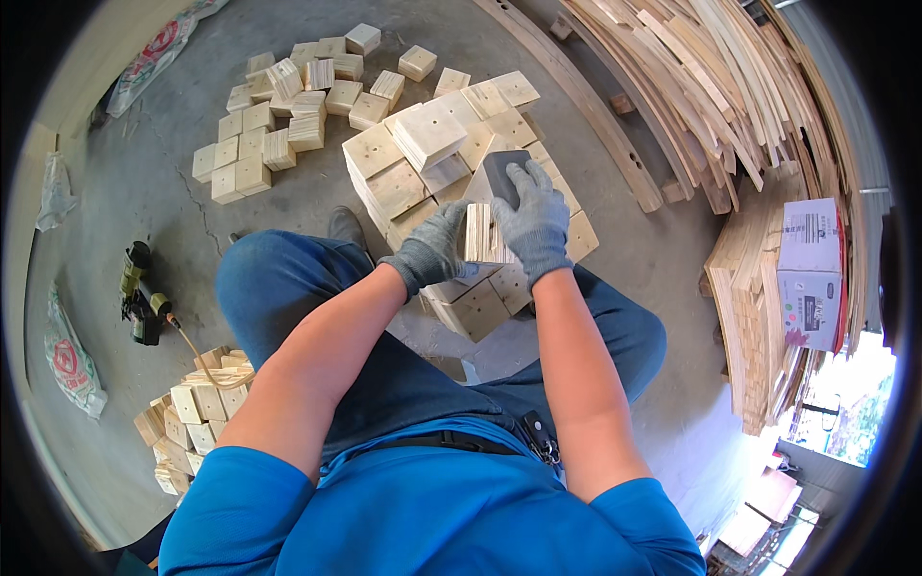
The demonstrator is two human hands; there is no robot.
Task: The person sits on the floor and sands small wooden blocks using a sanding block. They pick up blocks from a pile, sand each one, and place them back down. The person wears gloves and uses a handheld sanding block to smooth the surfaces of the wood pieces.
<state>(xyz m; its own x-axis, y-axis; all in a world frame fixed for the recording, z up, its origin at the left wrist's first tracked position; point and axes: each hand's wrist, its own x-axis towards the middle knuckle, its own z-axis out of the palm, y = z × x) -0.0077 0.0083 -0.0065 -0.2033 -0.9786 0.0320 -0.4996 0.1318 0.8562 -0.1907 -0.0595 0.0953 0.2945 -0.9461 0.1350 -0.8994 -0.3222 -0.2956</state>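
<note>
Grey work gloves cover both hands. My left hand [432,252] is closed against the side of a layered wooden block [490,235], whose striped plywood edge faces me. Over the far side of that block, my right hand [531,219] has its fingers curled round a dark grey block [501,173], its kind unclear. Between my knees, under both hands, stands a pile of pale wooden blocks [392,189] with small dark holes in their faces. One more wooden block [428,134] sits on top, just beyond my hands. The fingertips of my left hand are partly hidden.
Loose wooden blocks [279,106] lie on the concrete floor at the far left. A nail gun [142,293] with a hose rests left of my knee, near another block pile [197,413]. Long timber strips [691,86] and a purple-white carton [809,274] stand at right.
</note>
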